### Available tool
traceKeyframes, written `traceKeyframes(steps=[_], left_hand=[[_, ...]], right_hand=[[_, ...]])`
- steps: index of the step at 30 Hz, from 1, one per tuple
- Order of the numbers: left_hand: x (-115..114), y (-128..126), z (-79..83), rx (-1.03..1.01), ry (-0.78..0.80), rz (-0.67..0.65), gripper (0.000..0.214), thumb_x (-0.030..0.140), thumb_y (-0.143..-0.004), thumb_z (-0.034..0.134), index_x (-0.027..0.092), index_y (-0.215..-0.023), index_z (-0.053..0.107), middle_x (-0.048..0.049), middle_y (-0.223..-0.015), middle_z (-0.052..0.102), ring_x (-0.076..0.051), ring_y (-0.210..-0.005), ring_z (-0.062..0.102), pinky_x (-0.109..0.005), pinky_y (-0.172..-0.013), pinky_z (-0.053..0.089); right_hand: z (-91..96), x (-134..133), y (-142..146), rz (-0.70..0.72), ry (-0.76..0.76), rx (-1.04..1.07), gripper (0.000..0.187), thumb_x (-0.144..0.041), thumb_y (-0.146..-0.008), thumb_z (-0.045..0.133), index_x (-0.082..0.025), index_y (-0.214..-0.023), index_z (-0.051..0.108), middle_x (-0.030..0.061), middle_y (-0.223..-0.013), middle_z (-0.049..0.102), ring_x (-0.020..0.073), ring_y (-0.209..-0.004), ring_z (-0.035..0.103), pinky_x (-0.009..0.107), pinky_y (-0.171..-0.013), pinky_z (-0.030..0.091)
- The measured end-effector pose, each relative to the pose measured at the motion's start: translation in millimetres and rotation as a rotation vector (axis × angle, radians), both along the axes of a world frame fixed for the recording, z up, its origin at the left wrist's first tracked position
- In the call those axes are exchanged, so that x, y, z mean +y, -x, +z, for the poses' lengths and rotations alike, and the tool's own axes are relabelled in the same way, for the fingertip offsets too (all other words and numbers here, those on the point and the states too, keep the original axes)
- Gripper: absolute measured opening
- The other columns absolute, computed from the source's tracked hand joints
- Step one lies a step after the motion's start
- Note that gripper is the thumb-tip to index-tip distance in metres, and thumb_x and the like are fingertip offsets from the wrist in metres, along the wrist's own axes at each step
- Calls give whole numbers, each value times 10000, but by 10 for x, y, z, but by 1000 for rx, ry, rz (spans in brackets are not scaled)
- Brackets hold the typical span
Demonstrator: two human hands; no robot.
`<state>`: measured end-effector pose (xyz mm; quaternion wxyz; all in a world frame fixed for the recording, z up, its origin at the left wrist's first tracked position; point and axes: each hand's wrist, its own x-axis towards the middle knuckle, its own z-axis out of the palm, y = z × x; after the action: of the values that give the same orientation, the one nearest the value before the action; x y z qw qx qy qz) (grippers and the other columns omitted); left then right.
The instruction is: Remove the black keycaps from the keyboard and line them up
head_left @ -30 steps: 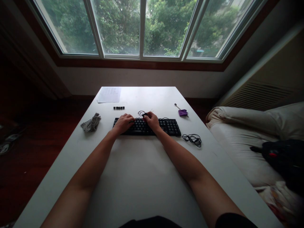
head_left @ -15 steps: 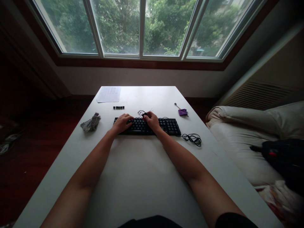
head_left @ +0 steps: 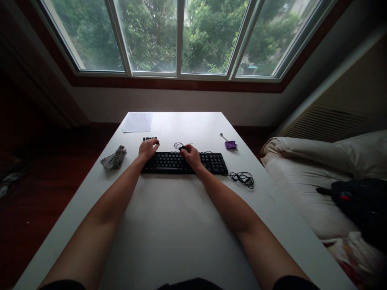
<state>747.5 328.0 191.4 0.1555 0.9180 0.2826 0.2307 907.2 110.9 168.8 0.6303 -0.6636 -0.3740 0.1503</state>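
A black keyboard (head_left: 169, 162) lies across the middle of the white table (head_left: 181, 225). My left hand (head_left: 146, 149) is off the keys at the keyboard's back left corner. Its fingers pinch a small black keycap (head_left: 157, 142) beside a short row of loose black keycaps (head_left: 148, 139). My right hand (head_left: 191, 155) rests on the keyboard's upper middle, closed on a small black tool (head_left: 182, 148) with a thin wire loop (head_left: 177, 145) at its tip.
A sheet of paper (head_left: 137, 122) lies at the table's far left. A grey cloth (head_left: 113, 158) sits left of the keyboard, a purple item (head_left: 231, 144) and the coiled cable (head_left: 242, 178) to its right. A bed with a black bag (head_left: 359, 201) borders the right side.
My left hand has lifted off the keys and moved back and left to the row of loose keycaps. My right hand has stayed at the top of the keyboard with the tool.
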Motion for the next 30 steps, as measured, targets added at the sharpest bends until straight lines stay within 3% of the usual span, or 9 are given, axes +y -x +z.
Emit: traceKeyframes(steps=[4, 8, 18, 30], left_hand=[[227, -176, -32, 70, -75, -32, 193, 293, -864, 638, 252, -1017, 748, -74, -1168, 718, -305, -1181, 564, -465, -1045, 424], [369, -364, -56, 99, -83, -27, 167, 264, -824, 660, 262, -967, 747, -60, -1255, 666, -298, -1253, 472, -453, -1075, 395], [615, -673, -240, 126, -65, 46, 189, 238, -791, 673, 258, -971, 726, -75, -1253, 641, -329, -1274, 447, -474, -1078, 395], [724, -755, -332, 148, -34, 154, 199, 269, -806, 668, 259, -1000, 706, -95, -1228, 631, -332, -1251, 464, -483, -1048, 426]], right_hand=[[1, -9, -6, 3, 0, 2, 212, -434, -825, 618, -230, -878, 608, -5, -764, 716, 205, -729, 709, 318, -705, 545], [-3, -20, -25, 1, 23, -4, 220, -444, -823, 610, -233, -885, 607, -10, -772, 718, 197, -737, 701, 318, -730, 546], [-69, 3, -65, 2, 44, -14, 224, -452, -833, 601, -238, -898, 608, -12, -783, 727, 193, -748, 695, 311, -735, 539], [-78, 14, -52, 9, 39, -9, 216, -450, -829, 605, -245, -896, 601, -10, -793, 726, 201, -766, 701, 323, -751, 549]])
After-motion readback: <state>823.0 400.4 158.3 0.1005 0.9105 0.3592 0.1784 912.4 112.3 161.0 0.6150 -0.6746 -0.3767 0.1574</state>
